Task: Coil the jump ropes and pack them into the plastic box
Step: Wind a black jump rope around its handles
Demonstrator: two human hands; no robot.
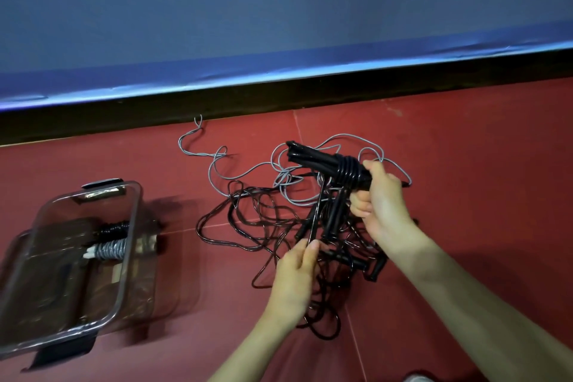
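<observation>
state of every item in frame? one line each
plastic box: open, no lid on, two coiled ropes inside
black rope bundle: partly wound, held up by right hand
loose black rope: tangled on floor, strand pinched by left hand
grey rope: uncoiled, loose on floor

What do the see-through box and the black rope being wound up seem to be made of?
The box looks like hard clear plastic with a smoky tint: its contents show through the walls. The black rope seems to be glossy plastic or vinyl cord, since light glints along its loops; its handles look like matte foam or rubber.
</observation>
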